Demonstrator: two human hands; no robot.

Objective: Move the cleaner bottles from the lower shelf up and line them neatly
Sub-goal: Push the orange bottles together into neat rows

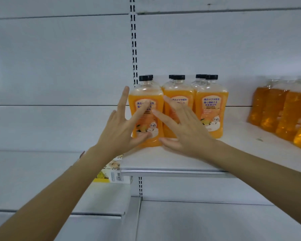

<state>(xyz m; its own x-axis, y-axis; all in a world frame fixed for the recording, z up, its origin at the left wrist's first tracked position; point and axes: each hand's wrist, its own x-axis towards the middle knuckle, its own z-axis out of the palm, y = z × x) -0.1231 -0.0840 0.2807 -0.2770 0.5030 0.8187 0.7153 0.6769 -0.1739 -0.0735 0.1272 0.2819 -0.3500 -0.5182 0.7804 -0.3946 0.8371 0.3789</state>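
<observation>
Head view, left to right: the left hand [123, 129] is spread wide with straight fingers and grips nothing. Its forefinger lies across the label of the left bottle [146, 93], and its thumb seems to touch that bottle low down. Beneath the forearm a yellow-and-white box [115, 176] peeks out on a lower level. The right hand [186, 131] is likewise flat and open, fingers fanned over the front of the middle bottle [179, 92], thumb near the left bottle's base, holding nothing. The right bottle [210, 110] stands untouched just beside. All three stand upright and close together on the upper shelf [163, 162], with more black caps showing behind each. Far right, well apart, is a blurred cluster of amber bottles [283, 110]. The lower shelf [207, 223] shows no bottles in its visible part. Lifting seems done and lining-up is in hand. The left bottle sits slightly forward of its neighbours, so the next move calls for a gentle flat push back until the fronts are flush, without tipping it.
</observation>
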